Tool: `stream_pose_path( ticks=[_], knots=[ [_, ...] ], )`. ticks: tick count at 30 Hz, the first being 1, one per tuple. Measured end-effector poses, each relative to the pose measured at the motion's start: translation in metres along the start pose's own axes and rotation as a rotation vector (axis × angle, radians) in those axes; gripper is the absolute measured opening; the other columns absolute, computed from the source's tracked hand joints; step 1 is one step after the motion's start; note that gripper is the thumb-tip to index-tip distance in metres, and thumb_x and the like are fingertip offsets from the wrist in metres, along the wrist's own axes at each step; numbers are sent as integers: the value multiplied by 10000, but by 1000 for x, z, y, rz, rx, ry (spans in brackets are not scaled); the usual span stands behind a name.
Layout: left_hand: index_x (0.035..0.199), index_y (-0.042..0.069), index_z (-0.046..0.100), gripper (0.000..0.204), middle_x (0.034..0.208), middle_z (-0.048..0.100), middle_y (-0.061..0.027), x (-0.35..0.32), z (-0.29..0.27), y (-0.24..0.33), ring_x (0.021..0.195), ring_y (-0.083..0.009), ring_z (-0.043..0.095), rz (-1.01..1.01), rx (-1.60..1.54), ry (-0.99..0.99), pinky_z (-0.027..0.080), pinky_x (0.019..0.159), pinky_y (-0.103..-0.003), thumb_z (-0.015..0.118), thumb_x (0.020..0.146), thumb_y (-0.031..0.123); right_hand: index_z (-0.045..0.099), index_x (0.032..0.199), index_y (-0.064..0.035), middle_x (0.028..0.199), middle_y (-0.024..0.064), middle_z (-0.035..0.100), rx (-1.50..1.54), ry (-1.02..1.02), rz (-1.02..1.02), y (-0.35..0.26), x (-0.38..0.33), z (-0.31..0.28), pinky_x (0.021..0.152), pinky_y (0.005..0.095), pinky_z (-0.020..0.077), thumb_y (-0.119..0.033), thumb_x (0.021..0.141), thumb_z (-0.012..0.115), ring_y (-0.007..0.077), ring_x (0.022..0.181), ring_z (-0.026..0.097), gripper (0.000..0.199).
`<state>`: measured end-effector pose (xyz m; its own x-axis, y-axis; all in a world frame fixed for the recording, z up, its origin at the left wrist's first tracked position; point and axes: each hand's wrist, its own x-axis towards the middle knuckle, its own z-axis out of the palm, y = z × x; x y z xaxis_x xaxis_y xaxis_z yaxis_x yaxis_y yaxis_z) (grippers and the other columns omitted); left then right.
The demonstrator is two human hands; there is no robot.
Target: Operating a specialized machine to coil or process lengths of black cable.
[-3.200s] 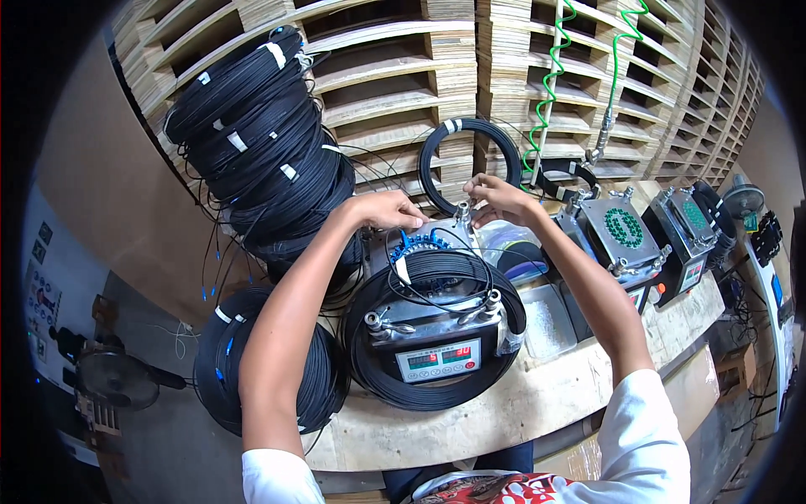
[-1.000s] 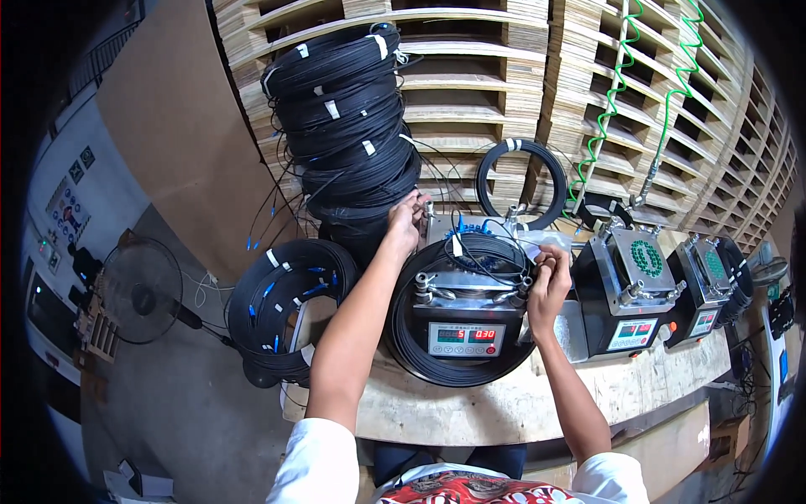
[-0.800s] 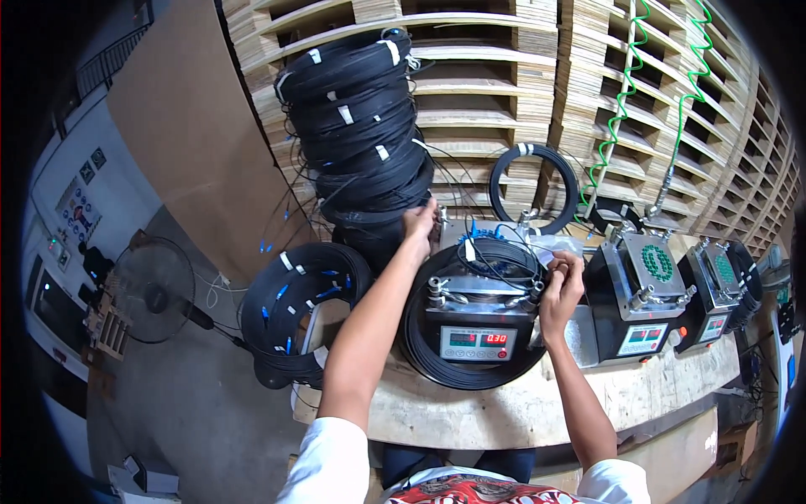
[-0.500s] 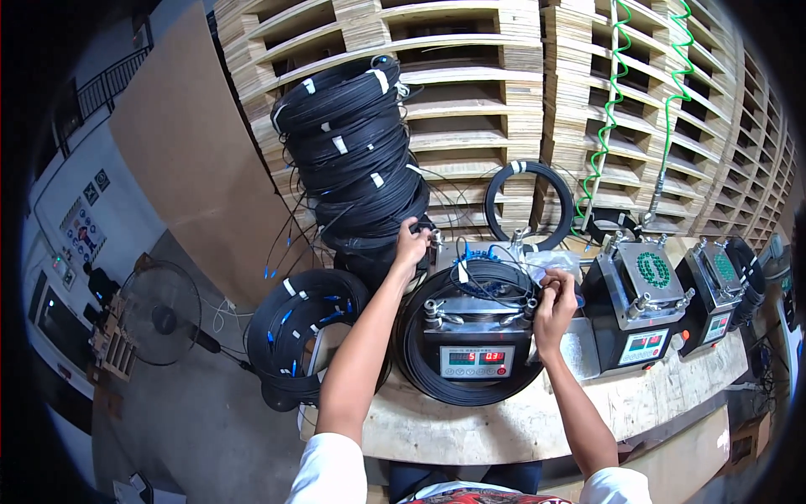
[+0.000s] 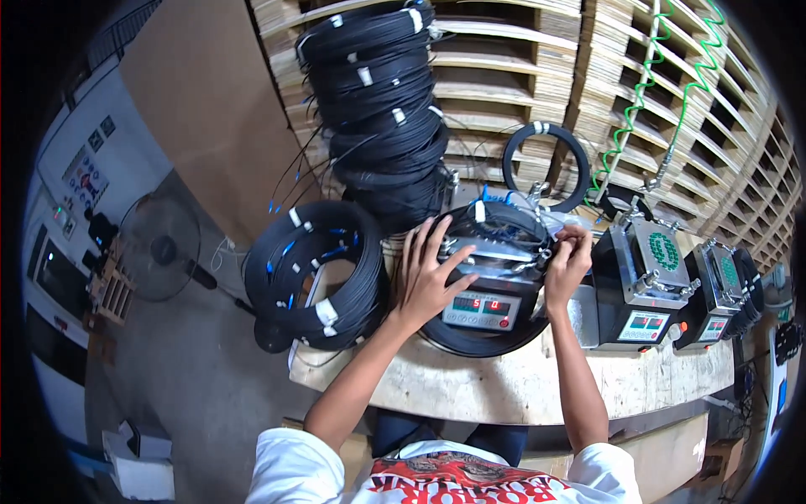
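Note:
A polishing machine (image 5: 478,312) with a digital display panel stands before me, a coil of black cable (image 5: 495,344) round its base. On its metal top lie another black cable coil (image 5: 525,217) and blue connectors (image 5: 497,196). My left hand (image 5: 432,273) is open, fingers spread over the machine's left side and front corner, apparently touching it; the thumb reaches across the front. My right hand (image 5: 568,267) is closed at the right corner, fingertips bent together beside the corner clamp (image 5: 544,254). What lies between those fingers is hidden.
A tall stack of black cable coils (image 5: 382,118) rises behind left, with a wide coil (image 5: 336,307) nearer. Two similar machines (image 5: 651,260) (image 5: 714,294) stand right on the wooden table (image 5: 504,395). Wooden pallets (image 5: 495,92), green coiled hoses (image 5: 642,92) and a fan (image 5: 164,248) surround it.
My left hand has come from the machine's back left corner to its left front, fingers now spread. My right hand stays at the right corner. The display reading differs, and the whole view has shifted.

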<state>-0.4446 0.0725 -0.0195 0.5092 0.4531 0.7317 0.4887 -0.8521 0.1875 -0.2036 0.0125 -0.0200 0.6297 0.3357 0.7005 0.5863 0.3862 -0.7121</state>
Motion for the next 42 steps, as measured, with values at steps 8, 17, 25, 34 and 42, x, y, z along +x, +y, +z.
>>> stream_pose_path(
  ticks=[8,17,25,34,42],
  knots=[
    [962,5,580,163,1332,520,-221,-25,21,-17,1247,-350,530,-146,-396,311,428,1061,-418,621,982,162,561,1019,29,822,62,603,26,7,23,-5,-4,1,680,254,462,74,916,454,116,722,547,155],
    [1041,28,621,122,1105,570,-142,-30,23,-11,1043,-314,559,-318,-272,466,423,961,-427,641,962,119,564,1009,24,815,56,605,11,7,8,-2,-5,-3,679,254,466,61,920,471,113,713,547,134],
    [1067,79,672,136,1029,566,-84,-45,20,-17,955,-270,532,-309,-51,322,403,888,-424,664,942,132,568,996,21,795,68,610,4,11,-41,-1,-3,2,669,266,467,64,912,494,124,699,553,120],
    [978,42,647,175,891,613,-98,-22,-18,-5,855,-305,589,-330,-79,163,431,806,-433,664,942,212,566,1002,14,810,71,598,-49,6,-65,-1,-2,0,689,289,470,79,894,519,150,712,552,134],
    [1209,21,624,346,888,604,-112,-23,-29,-12,788,-282,600,-303,-264,88,492,782,-410,723,891,115,529,1177,25,1094,168,570,-118,-51,-65,-4,-40,-16,867,349,467,66,888,547,264,956,575,292]
  ],
)
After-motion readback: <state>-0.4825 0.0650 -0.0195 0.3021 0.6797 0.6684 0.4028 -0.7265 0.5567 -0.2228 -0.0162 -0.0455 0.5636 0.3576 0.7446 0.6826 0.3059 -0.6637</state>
